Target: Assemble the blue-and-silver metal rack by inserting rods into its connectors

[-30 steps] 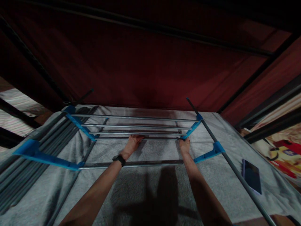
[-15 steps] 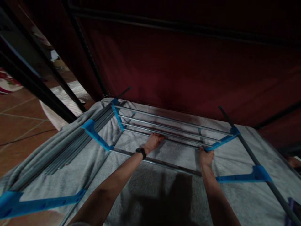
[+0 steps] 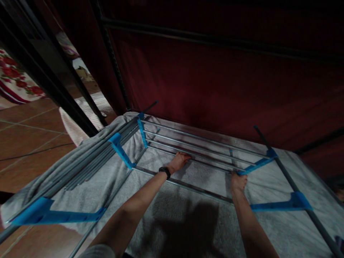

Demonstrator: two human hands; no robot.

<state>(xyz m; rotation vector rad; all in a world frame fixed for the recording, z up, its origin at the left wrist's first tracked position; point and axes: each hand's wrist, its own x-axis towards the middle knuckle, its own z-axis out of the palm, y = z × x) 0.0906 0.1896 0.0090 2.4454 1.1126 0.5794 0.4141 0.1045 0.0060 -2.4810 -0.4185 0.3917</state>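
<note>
Your view has swung left since a second ago: the terracotta tile floor (image 3: 32,143) and a flowered cloth (image 3: 13,75) now show at the left, and the dark phone that lay on the right has slid out past the edge. Your hands have kept their places on the rack, so the work itself has not moved on; only your head has turned.

Your left hand (image 3: 180,160), with a black wristwatch (image 3: 164,171) on its wrist, is curled over one of the thin silver metal rails (image 3: 204,145) of the blue-and-silver shelf rack (image 3: 199,150). Your right hand (image 3: 238,181) is clenched at the rail's end, where it meets the blue plastic side bracket (image 3: 256,164).

The rack lies flat on the grey towelling cloth (image 3: 172,211) in front of the dark red fabric wall (image 3: 215,79). Its long axis follows the rails, running from near left to far right across your view. A bundle of spare grey poles (image 3: 99,157) lies beside it at the left.
</note>
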